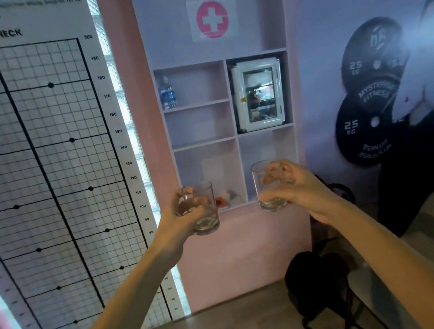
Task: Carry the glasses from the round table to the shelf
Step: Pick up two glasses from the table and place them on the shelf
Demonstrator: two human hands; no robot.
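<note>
You've got a glass in each hand, both held up in front of the shelf (230, 137).
Head view: L hand (186, 211) wraps the left glass (204, 210); R hand (288, 184) grips the right glass (267, 186), both upright, in the air, before the lowest compartments. Water bottle (167, 93) sits top-left, white box (258, 94) top-right.

2 glasses, left glass (203, 209) and right glass (268, 186), side by side before the shelf (230, 137); bottle (167, 93) in its upper-left compartment.
</note>
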